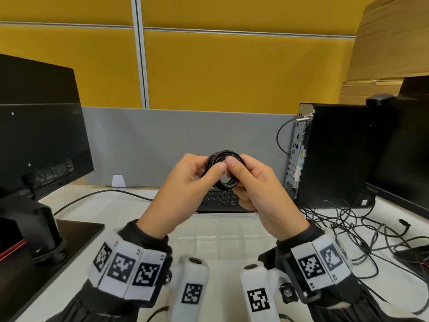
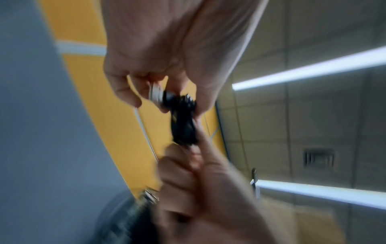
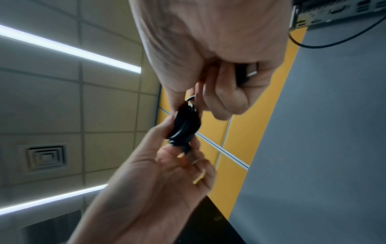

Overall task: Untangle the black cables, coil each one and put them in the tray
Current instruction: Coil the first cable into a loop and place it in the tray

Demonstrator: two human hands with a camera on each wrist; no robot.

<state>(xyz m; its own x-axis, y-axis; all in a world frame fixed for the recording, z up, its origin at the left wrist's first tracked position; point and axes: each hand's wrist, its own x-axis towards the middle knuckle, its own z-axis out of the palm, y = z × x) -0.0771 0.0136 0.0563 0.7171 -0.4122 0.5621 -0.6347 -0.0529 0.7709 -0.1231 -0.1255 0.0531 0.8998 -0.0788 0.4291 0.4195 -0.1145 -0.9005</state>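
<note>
Worktop (image 1: 120, 205): loose tangle of black cables (image 1: 362, 226) at right, still unsorted. Clear tray (image 1: 232, 233) near me, under both hands. Coiled cable (image 1: 222, 169) held up between left hand (image 1: 183, 194) and right hand (image 1: 262, 194), both pinching it. I judge the springy loops could unwind if either pinch slackens.

The left wristband (image 1: 130, 270) reads "L1" and "L2"; the right wristband (image 1: 320, 263) reads "R1" and "R2".
</note>
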